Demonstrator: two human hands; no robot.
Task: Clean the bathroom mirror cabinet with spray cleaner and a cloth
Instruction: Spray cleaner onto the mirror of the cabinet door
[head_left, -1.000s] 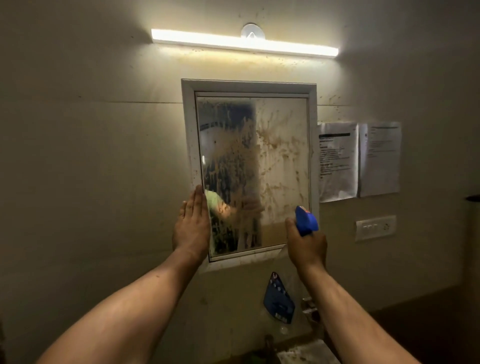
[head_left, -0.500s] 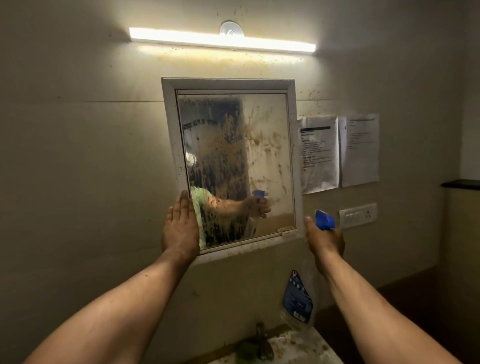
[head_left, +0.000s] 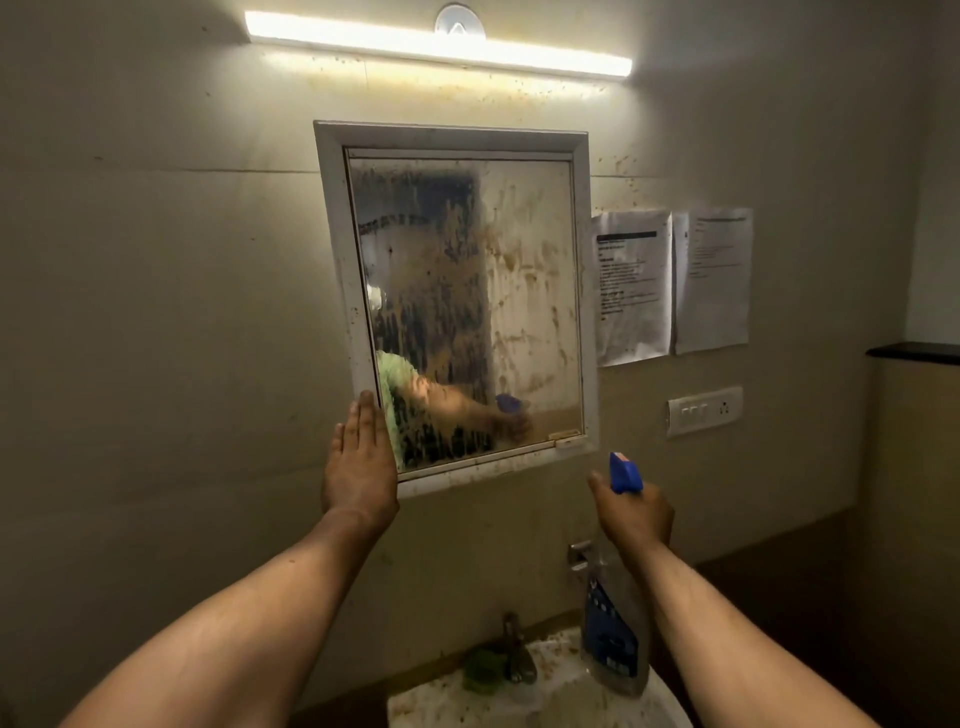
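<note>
Left hand (head_left: 359, 467) is up flat against the lower left corner of the mirror cabinet (head_left: 332, 234), fingers straight and pressed together, gripping nothing, the fingertips lying over the white frame right at the edge of the glass. The mirror (head_left: 524, 270) itself rises above and to the right of those fingers, smeared and streaked with brown grime from top to bottom, a blurred reflection of an arm and a blue nozzle showing low in it. Over on the other side, the right hand (head_left: 631, 514) is wrapped around the neck of the spray bottle (head_left: 610, 631), fingers curled tight on it, the blue trigger head (head_left: 625, 472) poking up above the knuckles, just below and to the right of the cabinet's bottom right corner, clear of the frame. The bottle's clear body with its dark blue label hangs down beneath that hand, over the sink (head_left: 545, 691). The sink is speckled with brown spots, and a tap (head_left: 517, 647) stands at its back, below and between the two hands, with something green (head_left: 485, 670), possibly the cloth, bunched just beside the tap. Above the cabinet a strip light (head_left: 436, 44) glows. To the right of the right hand's fingers, a switch plate (head_left: 704, 411) sits on the wall, and above it two printed sheets (head_left: 672, 283) hang side by side.
</note>
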